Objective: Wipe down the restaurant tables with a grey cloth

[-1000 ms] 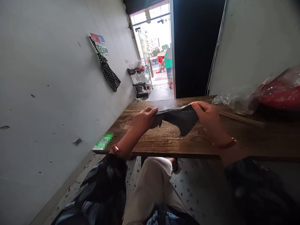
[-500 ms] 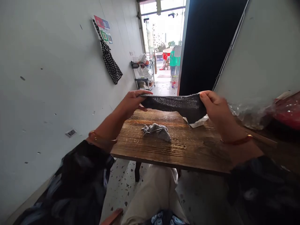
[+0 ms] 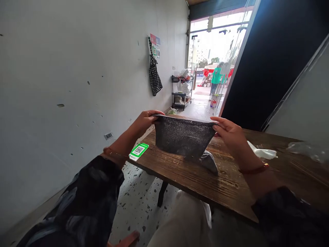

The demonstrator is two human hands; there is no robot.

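A dark grey cloth hangs at the frame's centre, stretched flat and taut along its top edge, pinched at both upper corners. Its surface looks speckled and damp. It narrows toward the bottom, where its lower end touches the wooden table just right of centre.

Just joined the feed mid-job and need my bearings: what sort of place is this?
Probably a small street-front shop or eatery: a worn wooden table bears a green QR-code sticker, a storage cart stands near the open glass entrance, and both hands stretch a dark cloth.
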